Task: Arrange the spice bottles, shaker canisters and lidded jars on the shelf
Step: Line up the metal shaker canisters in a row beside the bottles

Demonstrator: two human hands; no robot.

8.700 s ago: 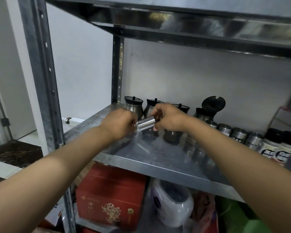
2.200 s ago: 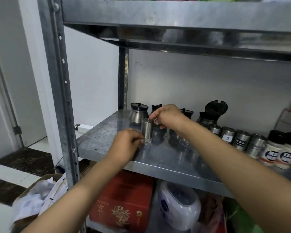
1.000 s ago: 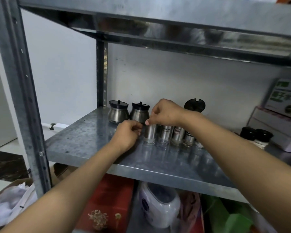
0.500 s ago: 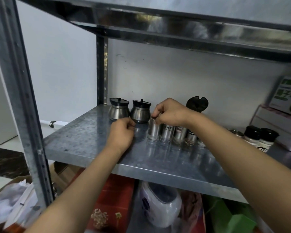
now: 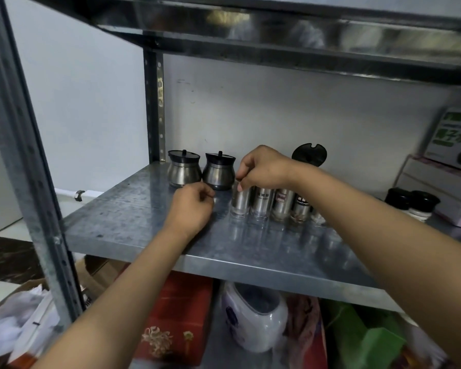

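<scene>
Head view shows the right hand (image 5: 264,167) pinching the top of the end shaker (image 5: 240,201) on the shelf (image 5: 133,217), left hand (image 5: 190,207) curled, holding nothing; push it snug against its neighbor gently.

Two lidded jars (image 5: 184,169) (image 5: 218,171) upper centre, five shaker canisters (image 5: 241,202) (image 5: 262,203) (image 5: 282,205) (image 5: 301,209) (image 5: 317,217) lined up mid-frame, two black-capped spice bottles (image 5: 397,199) (image 5: 423,205) at right, one raised black lid (image 5: 309,155) behind.
</scene>
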